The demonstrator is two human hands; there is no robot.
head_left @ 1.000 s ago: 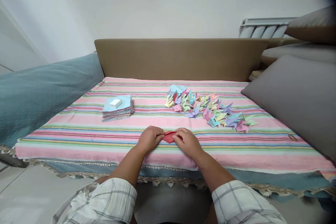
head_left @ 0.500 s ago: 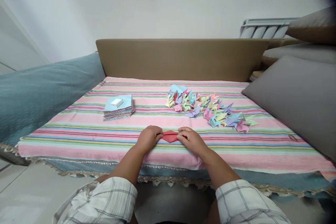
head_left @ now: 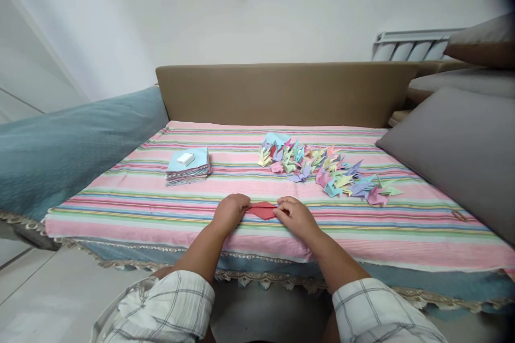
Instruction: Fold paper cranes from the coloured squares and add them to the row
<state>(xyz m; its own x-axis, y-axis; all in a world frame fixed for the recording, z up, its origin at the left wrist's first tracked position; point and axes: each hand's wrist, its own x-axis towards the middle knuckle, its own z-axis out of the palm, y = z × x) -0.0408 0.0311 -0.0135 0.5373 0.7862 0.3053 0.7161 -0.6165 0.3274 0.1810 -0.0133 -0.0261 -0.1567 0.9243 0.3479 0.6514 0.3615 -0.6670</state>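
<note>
A folded piece of red paper (head_left: 263, 210) lies low over the striped cloth, its middle widening into a flat diamond shape. My left hand (head_left: 232, 213) pinches its left end between thumb and fingers. At the right end, my right hand (head_left: 295, 215) grips the paper with thumb and fingertips. Both tips of the paper are partly hidden by my fingers. Beyond my right hand lies a spread of folded paper cranes (head_left: 322, 166) in several colours. To the left, past my left hand, is a stack of square paper sheets (head_left: 188, 174).
A small white block (head_left: 185, 159) rests on the paper stack. Striped cloth (head_left: 132, 209) covers the couch seat. A light blue sheet (head_left: 277, 138) lies behind the cranes. Grey cushions (head_left: 454, 139) lean at the right, and a brown backrest (head_left: 281, 94) runs along the back.
The whole view has shifted slightly, so things sit a little lower and further right. Both hands keep hold of the red paper, whose middle looks slightly flatter.
</note>
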